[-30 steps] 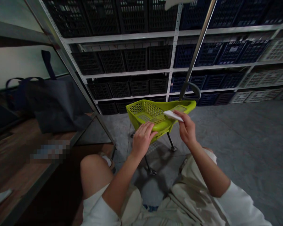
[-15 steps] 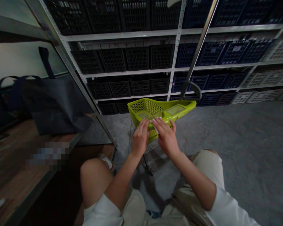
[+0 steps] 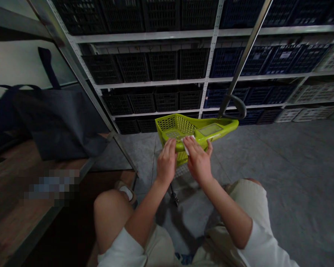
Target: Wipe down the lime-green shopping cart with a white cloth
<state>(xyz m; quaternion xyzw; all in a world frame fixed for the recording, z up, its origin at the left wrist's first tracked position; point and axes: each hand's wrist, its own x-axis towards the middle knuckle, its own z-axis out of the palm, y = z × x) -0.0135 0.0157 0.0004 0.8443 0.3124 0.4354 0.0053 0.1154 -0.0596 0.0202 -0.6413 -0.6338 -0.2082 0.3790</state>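
Note:
A yellow-green plastic shopping cart (image 3: pixel 224 128) with a perforated basket stands in front of me. My left hand (image 3: pixel 166 161) is on the cart's near rim, its fingers bent over the edge. Just to its right, my right hand (image 3: pixel 199 161) presses a white wipe (image 3: pixel 185 146) flat against the same rim, thumb sticking out to the side. The fingers cover most of the wipe, so I cannot make out whether it is paper or cloth. A dark grey loop handle (image 3: pixel 237 106) rises by the cart's far right end, at the foot of a metal pole (image 3: pixel 248 50).
Behind the cart, shelving (image 3: pixel 144 36) carries rows of black crates (image 3: pixel 163 66), blue crates (image 3: pixel 281 59) and pale crates (image 3: pixel 313 92). On the left a wooden bench (image 3: pixel 13 159) holds a dark bag (image 3: pixel 58 122). A cart wheel (image 3: pixel 174 199) rests on the grey floor (image 3: pixel 292 167).
My right hand has slid slightly right along the rim with the wipe, widening the gap between my hands. The cart appears a little further right in view.

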